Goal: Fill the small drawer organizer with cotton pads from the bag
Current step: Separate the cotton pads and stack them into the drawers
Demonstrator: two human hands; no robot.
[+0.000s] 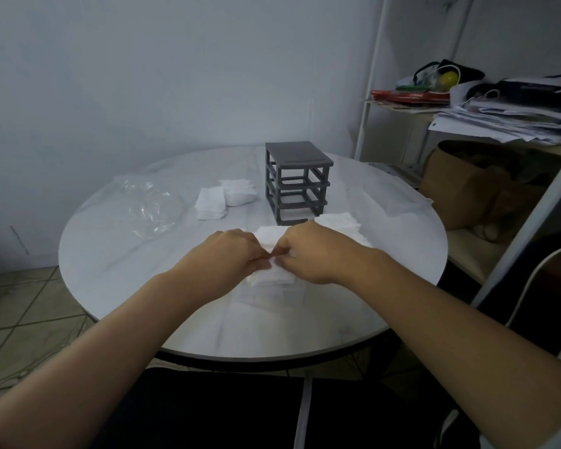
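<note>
Round white table [110, 286] carries all the work items. The grey drawer organizer [297, 183] stands upright at the far centre, its long axis vertical; its tiers show as an open frame, and no drawers are seen seated in it. A crumpled clear bag [146, 205] lies at the far left, well apart from the organizer. Two loose pad piles [224, 199] sit between bag and organizer. A third pile [340, 223] lies just beside the organizer's near right corner. The near stack of cotton pads [272, 277] rests at the table's centre, directly under both hands. The left hand [230, 257] and right hand [311, 254] meet over it, fingers curled, each pinching the stack's top edge. The organizer lies straight ahead on the far side of the hands, slightly right, so the right hand is judged nearer for the transfer.
</note>
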